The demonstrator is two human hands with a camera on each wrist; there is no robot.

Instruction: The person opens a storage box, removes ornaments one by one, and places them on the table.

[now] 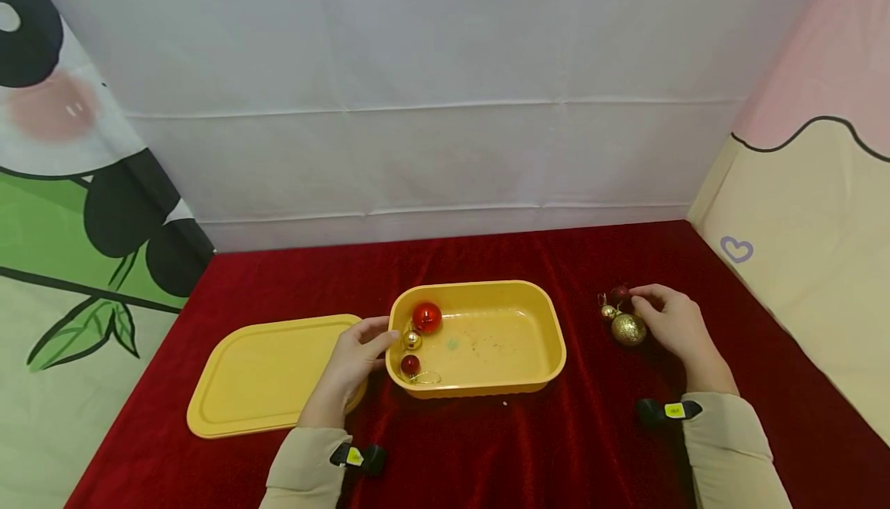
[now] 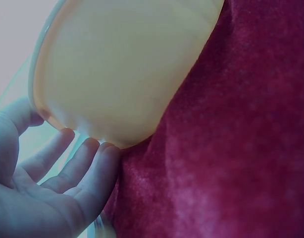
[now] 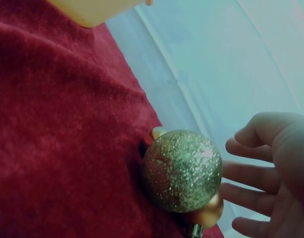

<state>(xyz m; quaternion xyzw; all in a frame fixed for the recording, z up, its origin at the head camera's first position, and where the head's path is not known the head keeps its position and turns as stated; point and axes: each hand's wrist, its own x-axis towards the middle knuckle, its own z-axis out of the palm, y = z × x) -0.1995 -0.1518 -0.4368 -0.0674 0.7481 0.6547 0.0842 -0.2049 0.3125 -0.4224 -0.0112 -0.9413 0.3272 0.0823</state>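
Observation:
My left hand (image 1: pixel 358 354) holds the left end of a yellow plastic box (image 1: pixel 504 339), thumb at the rim and fingers against the outer wall. In the left wrist view those fingertips touch the box wall (image 2: pixel 122 69). Inside the box's left end lie a shiny red ball ornament (image 1: pixel 427 317), a small gold ball (image 1: pixel 412 340) and a dark red ball (image 1: pixel 410 364). My right hand (image 1: pixel 670 324), fingers spread, is beside a glittery gold ball (image 1: pixel 629 330), a small gold ball (image 1: pixel 609 312) and a dark red ball (image 1: pixel 620 293). The right wrist view shows the glittery ball (image 3: pixel 184 171) close to the fingertips.
A yellow lid (image 1: pixel 267 378) lies flat left of the box, partly behind the left forearm. Dark red velvet cloth (image 1: pixel 528 447) covers the table. A pale fabric wall (image 1: pixel 445 146) stands at the back, with printed fabric (image 1: pixel 813 223) along the right side.

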